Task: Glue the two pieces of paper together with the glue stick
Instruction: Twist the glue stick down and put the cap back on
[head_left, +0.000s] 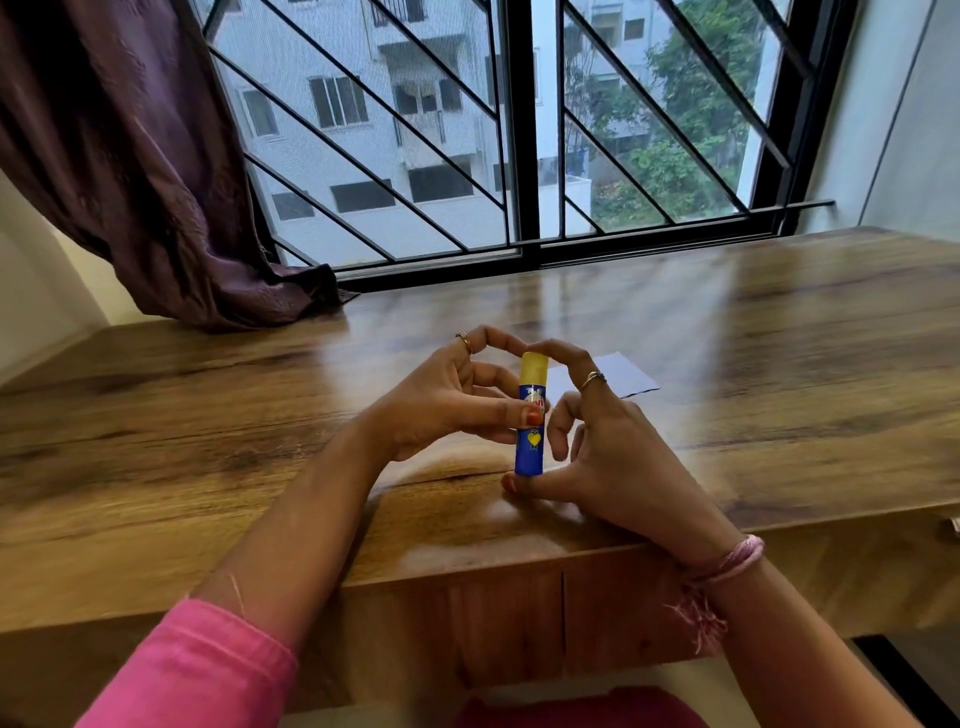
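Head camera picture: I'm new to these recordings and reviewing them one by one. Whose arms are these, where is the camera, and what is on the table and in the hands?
There is no machine here. A person wears one wide-angle camera on the head, so you look down along their own two arms. The left hand grips the blue body of an upright glue stick between thumb and fingers. The right hand has its thumb under the stick's base and a finger on its yellow cap, which is still on. Behind the hands, a pale sheet of paper lies flat on the wooden table; the hands hide part of it, so I cannot tell whether it is one piece or two. Beyond are a barred window and a dark curtain.
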